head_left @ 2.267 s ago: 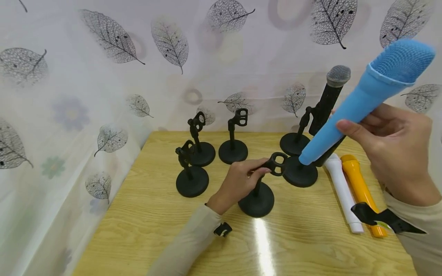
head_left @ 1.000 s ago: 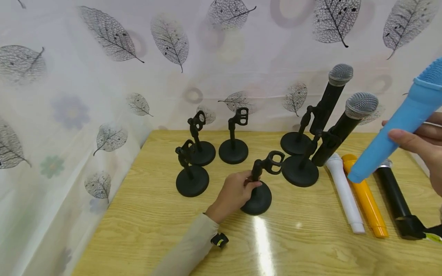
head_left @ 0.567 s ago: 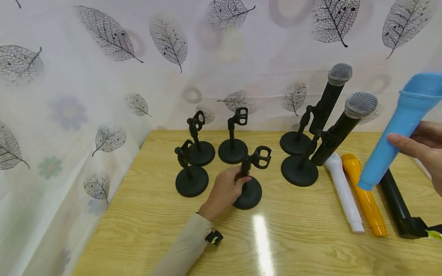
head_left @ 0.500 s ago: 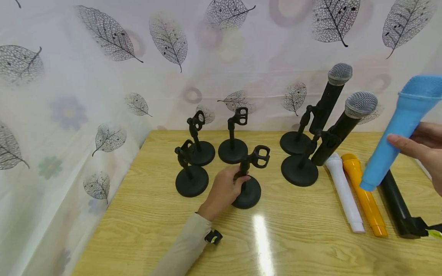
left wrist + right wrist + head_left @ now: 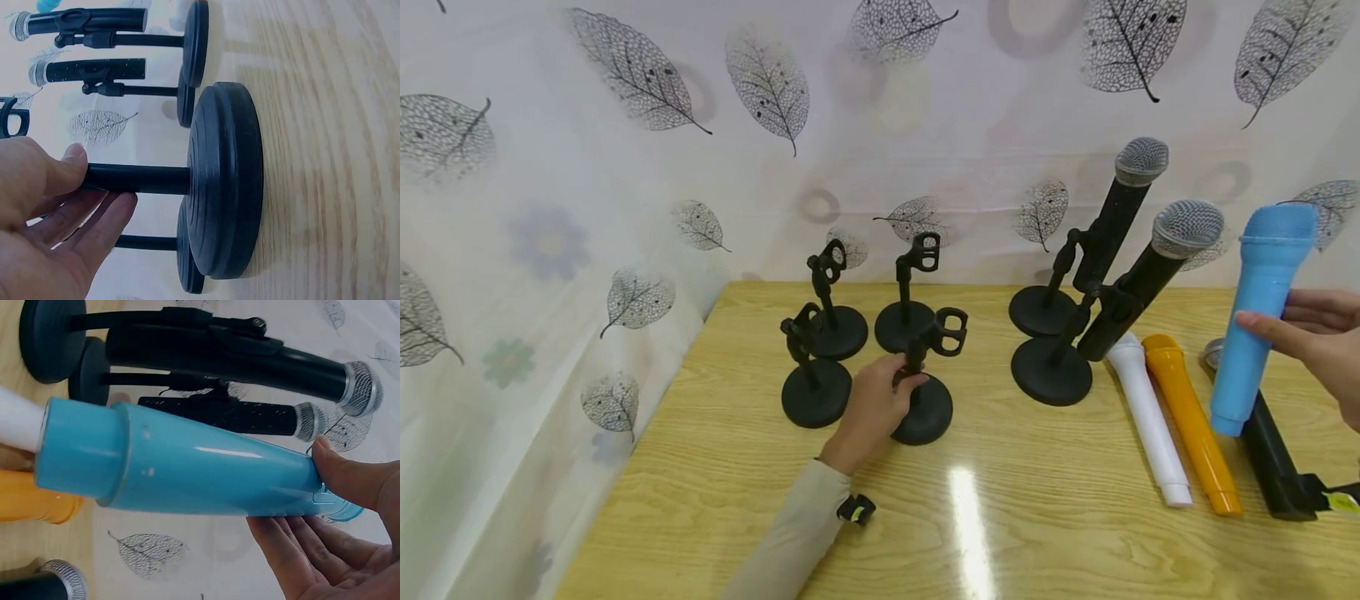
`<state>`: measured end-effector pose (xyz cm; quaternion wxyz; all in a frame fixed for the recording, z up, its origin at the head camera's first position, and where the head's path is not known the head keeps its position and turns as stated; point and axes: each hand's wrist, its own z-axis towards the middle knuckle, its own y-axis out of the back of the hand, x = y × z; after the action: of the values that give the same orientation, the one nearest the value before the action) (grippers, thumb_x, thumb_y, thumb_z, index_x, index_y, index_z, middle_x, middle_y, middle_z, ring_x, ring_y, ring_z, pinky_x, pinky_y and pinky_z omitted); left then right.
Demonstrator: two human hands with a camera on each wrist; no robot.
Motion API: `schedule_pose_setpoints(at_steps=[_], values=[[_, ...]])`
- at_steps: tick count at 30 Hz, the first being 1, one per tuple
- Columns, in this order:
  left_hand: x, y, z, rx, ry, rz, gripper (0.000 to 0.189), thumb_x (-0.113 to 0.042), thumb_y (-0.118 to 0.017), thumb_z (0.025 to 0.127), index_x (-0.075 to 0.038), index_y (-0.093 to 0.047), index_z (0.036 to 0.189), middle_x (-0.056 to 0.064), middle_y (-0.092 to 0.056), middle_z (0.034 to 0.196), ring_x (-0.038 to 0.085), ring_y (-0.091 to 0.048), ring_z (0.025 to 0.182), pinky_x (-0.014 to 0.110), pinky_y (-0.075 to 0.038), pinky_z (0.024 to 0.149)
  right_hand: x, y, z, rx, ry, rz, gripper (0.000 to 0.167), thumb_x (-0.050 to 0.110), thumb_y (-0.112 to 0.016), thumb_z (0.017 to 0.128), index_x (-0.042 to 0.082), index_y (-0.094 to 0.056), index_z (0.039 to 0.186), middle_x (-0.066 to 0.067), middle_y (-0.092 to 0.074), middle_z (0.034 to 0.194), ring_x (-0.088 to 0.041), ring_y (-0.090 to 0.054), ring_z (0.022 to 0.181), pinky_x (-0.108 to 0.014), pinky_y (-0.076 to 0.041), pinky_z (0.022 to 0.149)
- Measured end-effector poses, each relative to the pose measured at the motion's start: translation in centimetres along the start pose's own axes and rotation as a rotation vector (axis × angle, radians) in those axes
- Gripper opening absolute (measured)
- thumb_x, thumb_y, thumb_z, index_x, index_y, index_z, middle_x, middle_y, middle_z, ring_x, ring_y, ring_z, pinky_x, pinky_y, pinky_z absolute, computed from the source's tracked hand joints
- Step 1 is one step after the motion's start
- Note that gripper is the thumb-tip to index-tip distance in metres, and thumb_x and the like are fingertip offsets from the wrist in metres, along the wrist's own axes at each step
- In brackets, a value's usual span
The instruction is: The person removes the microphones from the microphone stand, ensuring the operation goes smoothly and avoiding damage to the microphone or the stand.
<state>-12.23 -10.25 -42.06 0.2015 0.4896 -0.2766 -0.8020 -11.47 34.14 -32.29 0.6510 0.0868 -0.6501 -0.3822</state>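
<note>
My left hand (image 5: 868, 408) grips the upright post of a black desktop microphone stand (image 5: 925, 412); its clip holds nothing. In the left wrist view, thumb and fingers wrap the post (image 5: 137, 179) above the round base (image 5: 225, 181), which looks level with the tabletop. On the right, my right hand (image 5: 1326, 342) holds a light blue microphone (image 5: 1255, 308) between thumb and fingers, head up and tail down. The right wrist view shows the blue microphone (image 5: 206, 465) with its tail toward the camera. It hangs over a black microphone (image 5: 1270, 450) lying on the table.
Several black stands with bare clips, such as one (image 5: 816, 392) at left, stand around my left hand. Two stands at back right hold black microphones (image 5: 1138, 275) with silver heads. A white microphone (image 5: 1150, 425) and an orange one (image 5: 1195, 429) lie on the wooden table (image 5: 1037, 517).
The left hand has gone from the stand's clip down to its post and slid the stand leftward. The blue microphone has moved right, then lower, and tilted more upright.
</note>
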Motion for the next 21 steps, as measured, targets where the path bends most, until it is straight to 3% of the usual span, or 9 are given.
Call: schedule_pose_setpoints(at_steps=[1,5,7,9,12,15,18,20,21], values=[[0.1,0.0,0.1,-0.006,-0.002,0.003,0.014,-0.016,-0.072,0.096,-0.004,-0.073,0.103,0.006,-0.072,0.097,0.017,-0.070,0.087,0.032,-0.057,0.075,-0.4,0.0,0.2,0.010,-0.007,-0.015,0.071,0.029,-0.065,0.100,-0.012,-0.035,0.150,0.031,-0.049,0.095,0.022,-0.039,0.072,-0.008,-0.042,0.087],[0.5,0.1,0.2,-0.022,0.002,0.026,0.016,-0.017,-0.072,0.096,-0.002,-0.073,0.102,0.007,-0.072,0.096,0.018,-0.071,0.087,0.033,-0.057,0.074,-1.9,-0.1,0.7,0.033,-0.019,-0.048,0.073,0.031,-0.065,0.099,-0.013,-0.036,0.149,0.029,-0.052,0.095,0.025,-0.038,0.069,-0.037,-0.040,0.106],[0.7,0.2,0.3,-0.032,0.001,0.043,0.015,-0.017,-0.072,0.096,-0.003,-0.073,0.101,0.007,-0.072,0.095,0.018,-0.071,0.086,0.033,-0.057,0.074,-2.6,-0.1,0.9,0.055,-0.024,-0.060,0.073,0.032,-0.064,0.100,-0.014,-0.035,0.149,0.015,-0.063,0.099,0.025,-0.036,0.066,-0.055,-0.036,0.108],[0.8,0.3,0.3,-0.042,0.005,0.056,0.013,-0.017,-0.073,0.095,-0.004,-0.072,0.099,0.006,-0.071,0.092,0.018,-0.069,0.082,0.033,-0.056,0.072,-3.2,-0.1,0.9,0.080,-0.034,-0.078,0.074,0.033,-0.063,0.101,-0.014,-0.034,0.149,-0.016,-0.067,0.119,0.022,-0.034,0.066,-0.067,-0.031,0.106],[0.8,0.4,0.4,-0.056,0.016,0.057,0.010,-0.015,-0.073,0.095,-0.005,-0.072,0.096,0.006,-0.070,0.089,0.017,-0.067,0.077,0.033,-0.055,0.068,-3.9,-0.1,1.2,0.128,-0.063,-0.110,0.077,0.035,-0.060,0.101,-0.015,-0.030,0.150,-0.047,-0.039,0.139,0.019,-0.030,0.065,-0.075,-0.029,0.101],[1.0,0.7,0.6,-0.058,0.030,0.048,0.010,-0.015,-0.072,0.096,-0.006,-0.071,0.094,0.005,-0.068,0.085,0.016,-0.062,0.072,0.032,-0.052,0.064,-4.7,-0.1,1.5,0.170,-0.077,-0.126,0.078,0.035,-0.060,0.101,-0.019,-0.028,0.148,-0.049,-0.038,0.137,0.015,-0.042,0.062,-0.076,-0.031,0.096],[1.2,0.8,0.7,-0.053,0.041,0.043,0.010,-0.016,-0.070,0.097,-0.006,-0.069,0.094,0.005,-0.067,0.085,0.014,-0.059,0.070,0.031,-0.051,0.063,-5.5,-0.2,1.7,0.201,-0.078,-0.170,0.081,0.036,-0.061,0.101,-0.023,-0.029,0.145,-0.051,-0.038,0.135,-0.029,-0.068,0.065,-0.077,-0.035,0.091],[1.4,0.8,0.8,-0.049,0.046,0.043,0.011,-0.016,-0.069,0.098,-0.006,-0.069,0.096,0.005,-0.068,0.086,0.014,-0.060,0.072,0.032,-0.052,0.065,-6.0,-0.4,1.7,0.223,-0.083,-0.204,0.081,0.037,-0.061,0.101,-0.025,-0.030,0.142,-0.052,-0.038,0.133,-0.059,-0.063,0.087,-0.077,-0.037,0.089],[1.5,0.8,0.8,-0.046,0.051,0.039,0.011,-0.016,-0.069,0.098,-0.005,-0.070,0.097,0.005,-0.069,0.088,0.014,-0.062,0.073,0.032,-0.053,0.066,-6.2,-0.5,1.7,0.230,-0.084,-0.224,0.081,0.038,-0.062,0.101,-0.026,-0.032,0.141,-0.052,-0.038,0.133,-0.066,-0.057,0.100,-0.077,-0.038,0.087]])
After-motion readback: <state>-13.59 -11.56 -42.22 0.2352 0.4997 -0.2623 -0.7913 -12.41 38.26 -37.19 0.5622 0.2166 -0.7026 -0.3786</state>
